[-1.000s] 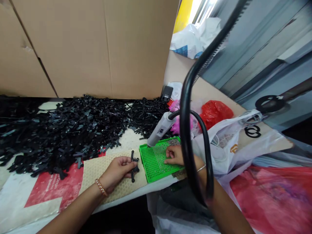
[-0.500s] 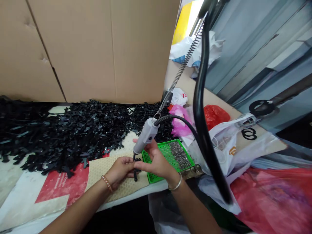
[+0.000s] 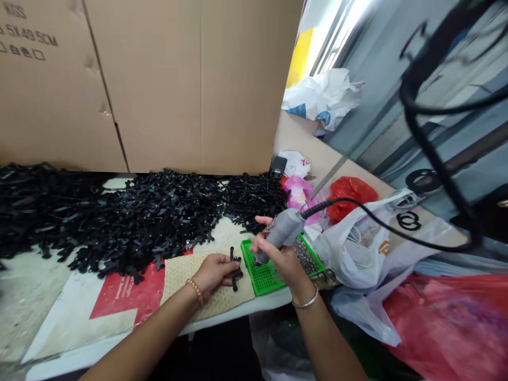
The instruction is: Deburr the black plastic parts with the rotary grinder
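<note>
Over a tan textured mat (image 3: 182, 270), my left hand (image 3: 216, 275) pinches a small black plastic part (image 3: 233, 272), a narrow bar with a rounded piece beside it. My right hand (image 3: 280, 256) is wrapped round a grey electric screwdriver (image 3: 283, 230), its tip pointing down and left above a green perforated tray (image 3: 264, 281). A black cable (image 3: 357, 211) runs from the screwdriver's top, where a blurred spring also attaches. Small metal screws (image 3: 307, 258) lie in the right part of the tray.
A large heap of black plastic parts (image 3: 166, 211) spreads along the back left, against a tall cardboard box (image 3: 159, 90). Plastic bags, including a white one (image 3: 361, 248) and a red one (image 3: 349, 196), crowd the right side.
My right hand has gripped the screwdriver and swung it right, away from the black part and over the tray. My left hand still holds the part. The view has shifted slightly.
</note>
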Available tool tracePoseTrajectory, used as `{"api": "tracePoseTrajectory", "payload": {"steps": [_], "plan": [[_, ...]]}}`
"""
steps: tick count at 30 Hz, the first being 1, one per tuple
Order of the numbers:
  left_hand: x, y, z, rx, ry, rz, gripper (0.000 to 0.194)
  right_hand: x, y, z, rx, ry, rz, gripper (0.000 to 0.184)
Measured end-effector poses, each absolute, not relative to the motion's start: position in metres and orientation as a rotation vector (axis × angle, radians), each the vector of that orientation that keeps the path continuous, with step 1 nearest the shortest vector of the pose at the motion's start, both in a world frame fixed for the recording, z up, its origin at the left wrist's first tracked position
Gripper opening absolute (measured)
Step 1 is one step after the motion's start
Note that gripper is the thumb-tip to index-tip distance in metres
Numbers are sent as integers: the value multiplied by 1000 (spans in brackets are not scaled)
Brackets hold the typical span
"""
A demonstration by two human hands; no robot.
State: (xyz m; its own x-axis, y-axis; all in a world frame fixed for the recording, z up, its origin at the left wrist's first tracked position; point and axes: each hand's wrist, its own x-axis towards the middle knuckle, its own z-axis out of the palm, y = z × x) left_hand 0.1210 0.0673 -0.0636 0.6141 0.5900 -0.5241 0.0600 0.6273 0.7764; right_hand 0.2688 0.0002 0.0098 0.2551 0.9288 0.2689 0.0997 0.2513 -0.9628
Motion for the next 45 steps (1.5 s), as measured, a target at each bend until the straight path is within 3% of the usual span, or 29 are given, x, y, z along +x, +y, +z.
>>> {"api": "tracePoseTrajectory", "payload": {"steps": [6,30,45], "plan": [[120,68,-63,879,870,348,30,277,-11,-32,-1176,-785,603,21],[119,68,-61,907,887,335,28,283,-20,-45,-1156,-747,703,23],[118,68,-65,896,871,349,36,281,-21,-47,-1211,-788,676,23]]}}
